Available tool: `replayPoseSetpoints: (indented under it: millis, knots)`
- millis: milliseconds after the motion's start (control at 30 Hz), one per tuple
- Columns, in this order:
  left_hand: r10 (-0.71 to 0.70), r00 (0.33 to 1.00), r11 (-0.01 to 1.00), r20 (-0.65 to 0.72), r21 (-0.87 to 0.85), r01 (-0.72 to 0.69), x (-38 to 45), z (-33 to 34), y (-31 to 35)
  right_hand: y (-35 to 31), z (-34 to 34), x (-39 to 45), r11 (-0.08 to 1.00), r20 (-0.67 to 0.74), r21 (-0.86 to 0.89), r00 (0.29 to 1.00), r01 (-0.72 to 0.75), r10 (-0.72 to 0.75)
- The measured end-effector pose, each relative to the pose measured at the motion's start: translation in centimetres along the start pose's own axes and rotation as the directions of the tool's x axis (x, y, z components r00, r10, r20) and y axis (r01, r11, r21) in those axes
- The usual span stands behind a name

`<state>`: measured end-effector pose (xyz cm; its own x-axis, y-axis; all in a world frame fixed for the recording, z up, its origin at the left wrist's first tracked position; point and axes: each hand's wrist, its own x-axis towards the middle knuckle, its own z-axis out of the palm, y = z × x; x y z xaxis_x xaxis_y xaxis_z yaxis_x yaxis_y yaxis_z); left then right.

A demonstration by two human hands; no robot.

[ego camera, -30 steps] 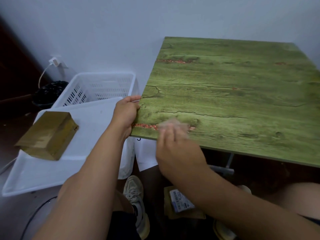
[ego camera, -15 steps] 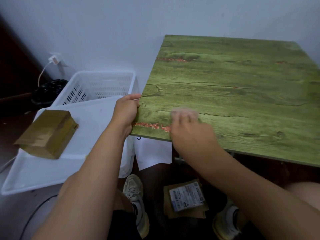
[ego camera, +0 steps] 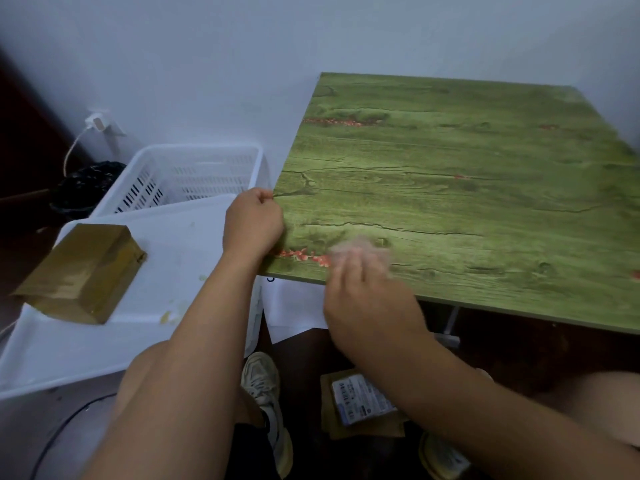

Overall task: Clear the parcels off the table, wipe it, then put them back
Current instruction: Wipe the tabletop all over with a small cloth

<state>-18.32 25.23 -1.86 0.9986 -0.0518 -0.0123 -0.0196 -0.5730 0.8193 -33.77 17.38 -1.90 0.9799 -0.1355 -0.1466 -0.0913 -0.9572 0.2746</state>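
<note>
A green table is being wiped while its parcels are waiting off to the side and below.

The table point(ego camera: 467, 188) is being rubbed near its front left corner by the right hand point(ego camera: 363, 289), whose blurred fingers are pressed over something pale, probably a cloth; their exact closure cannot be told. The left edge is being gripped by the left hand point(ego camera: 252, 223), curled shut around it. Leftward, nearer the left hand, a brown box parcel point(ego camera: 83, 271) is lying on a white tray point(ego camera: 173, 271), its long axis running from front left to back right. A flat labelled parcel point(ego camera: 363, 403) is lying on the floor under the front edge, nearer the right hand. A white basket point(ego camera: 187, 178) is standing behind the tray.
</note>
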Motion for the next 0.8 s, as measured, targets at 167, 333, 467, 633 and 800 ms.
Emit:
replayPoseSetpoints:
  millis: [167, 333, 467, 633, 800]
  knots:
    - [-0.024, 0.999, 1.0, 0.039, -0.012, 0.025, -0.1, 0.3, 0.3, 3.4, -0.4, 1.0, 0.992, -0.101, 0.126, 0.995, -0.011, 0.024]
    - [-0.035, 0.999, 0.999, 0.017, 0.018, 0.035, -0.8, 0.5, 0.1, 0.3, -0.3, -0.9, 0.999, -0.101, -0.021, 0.994, 0.039, -0.041]
    - [-0.043, 0.999, 0.999, 0.002, 0.01, 0.043, -1.2, 0.5, 0.2, 4.1, 1.6, 2.7, 0.93, -0.243, 0.325, 0.965, 0.174, -0.096]
    - [-0.061, 0.998, 0.998, -0.022, -0.008, 0.061, -1.3, 0.2, 0.2, 2.4, 2.5, 0.6, 0.825, -0.303, 0.364, 0.892, 0.432, -0.334]
    - [-0.059, 0.998, 0.998, -0.013, 0.016, 0.06, -1.1, 0.6, 0.2, 6.8, 3.2, 2.0, 0.87, -0.295, 0.456, 0.954, 0.186, -0.05]
